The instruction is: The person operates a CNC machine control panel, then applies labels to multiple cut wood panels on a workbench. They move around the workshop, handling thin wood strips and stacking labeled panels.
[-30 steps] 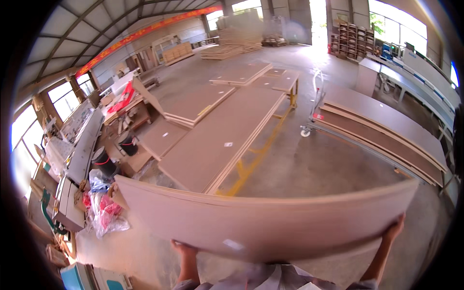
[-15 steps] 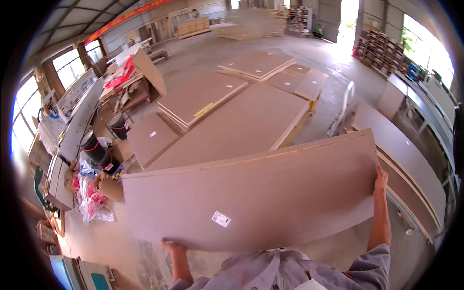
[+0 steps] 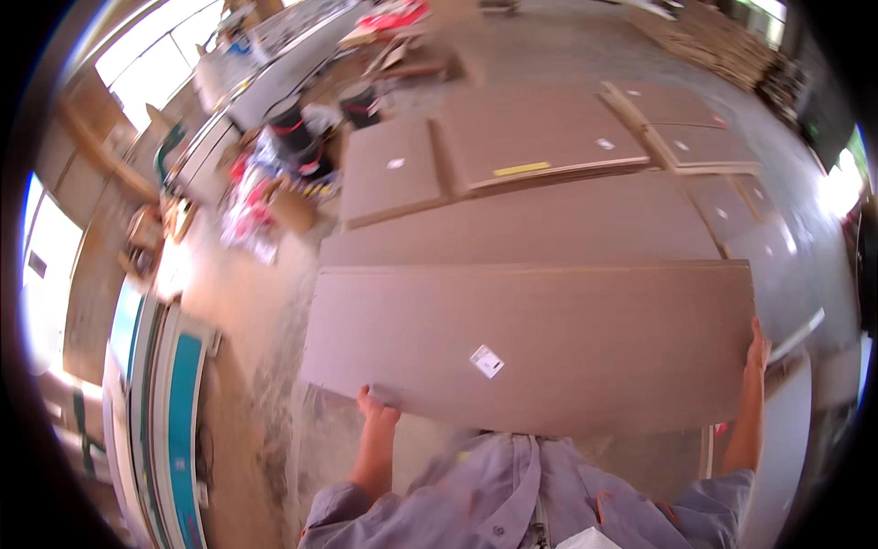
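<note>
A long grey-brown board (image 3: 585,343) with a small white label (image 3: 487,361) spans the space before my body, tilted with its face toward me. My left hand (image 3: 378,403) grips its near lower edge toward the left, fingers hidden beneath. At the board's right end my right hand (image 3: 757,346) clasps the short edge, its far fingers out of sight. Just beyond the held board lies a large flat panel (image 3: 530,224) of the same colour, partly covered by it.
More panels lie beyond, one bearing a yellow strip (image 3: 521,169). Black buckets (image 3: 288,123), clear and pink plastic wrapping (image 3: 256,201) and a brown roll (image 3: 293,209) stand on the left. Upright teal-and-white panels (image 3: 186,393) are at the near left. A pale board (image 3: 782,448) is at the right.
My view has turned left, so the surrounding panels shift rightward. The held board now looks more level and sits nearer the large panel. Both hands keep their hold.
</note>
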`<action>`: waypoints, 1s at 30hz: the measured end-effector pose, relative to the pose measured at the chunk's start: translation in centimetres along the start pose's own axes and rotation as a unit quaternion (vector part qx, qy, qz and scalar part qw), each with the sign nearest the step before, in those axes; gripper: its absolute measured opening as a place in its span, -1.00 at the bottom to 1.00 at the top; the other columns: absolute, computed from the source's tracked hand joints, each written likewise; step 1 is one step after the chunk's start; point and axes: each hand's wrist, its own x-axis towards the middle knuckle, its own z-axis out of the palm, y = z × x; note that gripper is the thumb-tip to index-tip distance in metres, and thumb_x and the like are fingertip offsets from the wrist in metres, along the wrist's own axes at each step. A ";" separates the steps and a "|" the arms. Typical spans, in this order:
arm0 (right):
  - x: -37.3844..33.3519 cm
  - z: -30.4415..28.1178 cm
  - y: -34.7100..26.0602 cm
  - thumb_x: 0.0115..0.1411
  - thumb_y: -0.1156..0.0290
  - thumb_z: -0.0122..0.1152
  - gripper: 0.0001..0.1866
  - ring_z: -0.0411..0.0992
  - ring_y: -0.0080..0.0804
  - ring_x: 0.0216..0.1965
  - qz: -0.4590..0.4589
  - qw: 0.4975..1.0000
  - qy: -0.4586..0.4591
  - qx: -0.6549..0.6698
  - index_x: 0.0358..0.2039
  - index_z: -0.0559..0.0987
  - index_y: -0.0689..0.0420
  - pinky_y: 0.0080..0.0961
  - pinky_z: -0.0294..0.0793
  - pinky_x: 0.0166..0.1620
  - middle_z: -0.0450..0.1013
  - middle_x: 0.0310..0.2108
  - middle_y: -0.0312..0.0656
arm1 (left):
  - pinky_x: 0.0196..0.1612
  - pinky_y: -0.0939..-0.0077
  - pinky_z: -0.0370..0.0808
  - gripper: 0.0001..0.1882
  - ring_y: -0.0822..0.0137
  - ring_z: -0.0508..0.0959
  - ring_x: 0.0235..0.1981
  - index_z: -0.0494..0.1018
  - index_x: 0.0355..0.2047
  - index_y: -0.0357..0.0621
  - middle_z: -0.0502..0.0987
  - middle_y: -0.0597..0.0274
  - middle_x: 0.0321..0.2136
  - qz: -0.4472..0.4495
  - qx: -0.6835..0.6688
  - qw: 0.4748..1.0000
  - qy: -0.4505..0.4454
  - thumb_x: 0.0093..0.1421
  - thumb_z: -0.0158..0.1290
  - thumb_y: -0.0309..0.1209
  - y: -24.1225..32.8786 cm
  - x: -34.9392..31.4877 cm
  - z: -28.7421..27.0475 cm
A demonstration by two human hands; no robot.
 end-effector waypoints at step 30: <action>-15.5 35.3 -2.6 0.00 0.29 0.19 -0.50 0.26 -0.08 0.08 -0.418 0.812 -0.399 -0.085 -0.02 0.41 0.18 -0.20 0.18 0.17 0.33 0.01 0.00 | -0.34 0.48 0.52 -0.31 0.31 0.57 -0.33 0.37 0.01 -0.40 0.56 -0.02 -0.27 -0.048 0.563 0.810 0.156 0.00 0.19 -0.11 -16.7 -14.4 -20.5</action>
